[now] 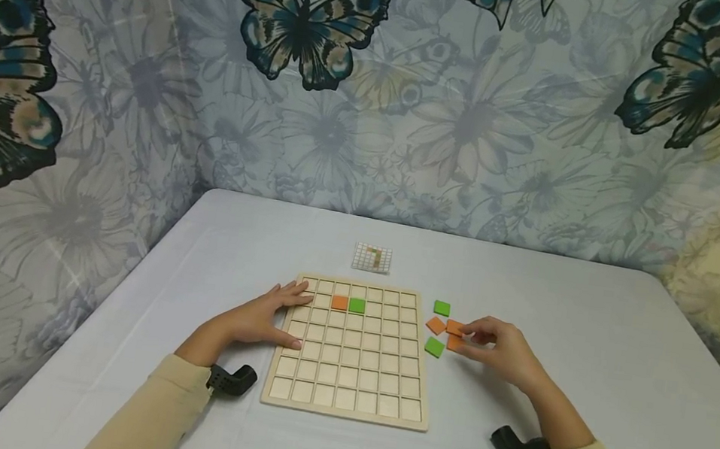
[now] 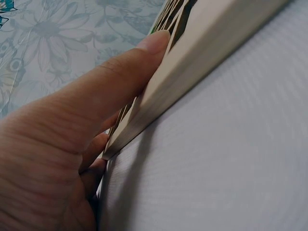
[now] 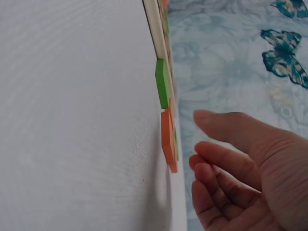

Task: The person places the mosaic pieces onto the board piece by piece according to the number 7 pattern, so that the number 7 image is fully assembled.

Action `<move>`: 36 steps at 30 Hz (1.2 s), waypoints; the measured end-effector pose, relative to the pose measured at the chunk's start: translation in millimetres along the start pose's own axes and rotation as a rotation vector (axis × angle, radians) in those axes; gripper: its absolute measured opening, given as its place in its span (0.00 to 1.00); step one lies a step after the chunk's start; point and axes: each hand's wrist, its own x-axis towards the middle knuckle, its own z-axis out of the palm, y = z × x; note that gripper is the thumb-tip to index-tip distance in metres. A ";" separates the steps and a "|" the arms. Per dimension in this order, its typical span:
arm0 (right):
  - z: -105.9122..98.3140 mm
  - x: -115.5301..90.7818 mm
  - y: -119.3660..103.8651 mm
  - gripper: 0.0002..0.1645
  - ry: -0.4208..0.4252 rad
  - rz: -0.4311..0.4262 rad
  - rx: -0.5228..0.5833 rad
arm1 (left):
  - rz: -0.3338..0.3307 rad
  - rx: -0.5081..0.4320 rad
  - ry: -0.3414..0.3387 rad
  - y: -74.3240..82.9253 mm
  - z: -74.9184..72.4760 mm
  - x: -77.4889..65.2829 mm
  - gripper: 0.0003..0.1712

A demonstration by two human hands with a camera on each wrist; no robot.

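Note:
A wooden grid board [image 1: 343, 414] lies on the table with an orange tile [image 1: 339, 303] and a green tile [image 1: 357, 305] side by side near its top. My left hand [image 1: 262, 316] rests on the board's left edge with fingers spread, its thumb [image 2: 144, 53] laid over the rim in the left wrist view. Right of the board, my right hand [image 1: 503, 350] is over loose orange tiles [image 1: 454, 327]. In the right wrist view, its thumb [image 3: 231, 126] and fingers stand apart, with a gap between them and an orange tile [image 3: 167, 139]; nothing is held.
Two loose green tiles [image 1: 434, 347] and another orange tile [image 1: 435, 325] lie along the board's right side. Behind the board sits a small card with a grid pattern [image 1: 372, 258]. A butterfly-printed cloth [image 1: 411, 148] hangs behind the white table [image 1: 528, 292].

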 end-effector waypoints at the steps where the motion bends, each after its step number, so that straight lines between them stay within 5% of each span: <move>1: 0.0 -0.1 1.8 0.17 0.002 0.005 0.001 | 0.002 0.002 -0.002 0.1 0.0 0.4 0.51; 11: 5.3 -1.9 12.9 0.18 0.014 0.019 0.064 | 0.006 0.020 -0.005 -1.1 -1.0 2.0 0.52; 36: 9.1 2.0 12.6 0.12 -0.021 0.067 -0.002 | 0.018 0.019 -0.007 -1.0 -0.7 0.8 0.50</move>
